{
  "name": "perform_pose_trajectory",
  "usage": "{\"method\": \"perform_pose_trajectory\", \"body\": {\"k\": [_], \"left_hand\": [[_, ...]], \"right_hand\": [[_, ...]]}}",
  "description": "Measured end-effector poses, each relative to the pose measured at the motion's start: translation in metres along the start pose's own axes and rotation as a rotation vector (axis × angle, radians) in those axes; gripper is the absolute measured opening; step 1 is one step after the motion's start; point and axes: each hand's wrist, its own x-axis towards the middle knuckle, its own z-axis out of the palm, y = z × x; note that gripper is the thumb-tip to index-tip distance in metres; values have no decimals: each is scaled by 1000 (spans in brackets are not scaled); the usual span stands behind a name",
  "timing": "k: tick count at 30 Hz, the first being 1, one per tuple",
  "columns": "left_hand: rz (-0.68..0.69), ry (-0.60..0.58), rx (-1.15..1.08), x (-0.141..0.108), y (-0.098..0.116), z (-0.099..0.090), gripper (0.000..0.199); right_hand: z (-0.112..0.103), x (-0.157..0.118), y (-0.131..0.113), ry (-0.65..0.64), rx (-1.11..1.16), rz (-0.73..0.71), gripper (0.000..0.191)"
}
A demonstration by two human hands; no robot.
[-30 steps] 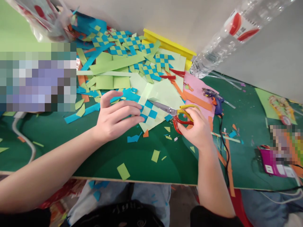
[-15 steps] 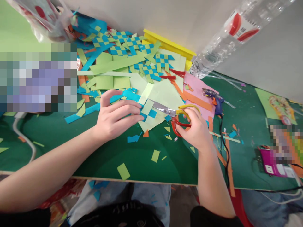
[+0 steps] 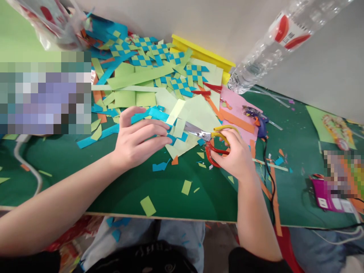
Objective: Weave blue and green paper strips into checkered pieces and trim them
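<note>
My right hand (image 3: 236, 153) is closed on scissors (image 3: 199, 132) with one yellow and one red handle. Their blades point left and reach the pale green strip of a small woven paper piece (image 3: 179, 129). That piece has blue and green strips, and my left hand (image 3: 143, 138) holds its left end between the fingertips. Under it lies a pale green sheet (image 3: 199, 112). A long blue strip (image 3: 99, 136) passes behind my left hand.
Woven blue and green paper fish (image 3: 142, 45) lie at the back, by a yellow folded strip (image 3: 203, 53). At the right are a plastic bottle (image 3: 264, 49), a glue gun (image 3: 261, 123) with a black cord, and a purple box (image 3: 321, 193). Paper scraps (image 3: 148, 206) lie in front.
The pale green strip at the blades has shifted slightly and stands at a different angle. Both hands stay nearly where they were.
</note>
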Motion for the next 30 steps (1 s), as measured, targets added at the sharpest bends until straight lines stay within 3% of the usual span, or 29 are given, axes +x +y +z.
{"method": "perform_pose_trajectory", "body": {"k": [8, 17, 24, 30], "left_hand": [[-13, 7, -13, 1, 3, -2, 11], [109, 6, -17, -2, -1, 1, 9], [46, -52, -16, -6, 1, 1, 10], [99, -51, -29, -4, 2, 1, 11]], "right_hand": [[1, 0, 3, -29, 56, 24, 47], [2, 0, 3, -56, 45, 5, 46], [1, -1, 2, -17, 34, 2, 46], [3, -2, 4, -1, 0, -9, 47]]}}
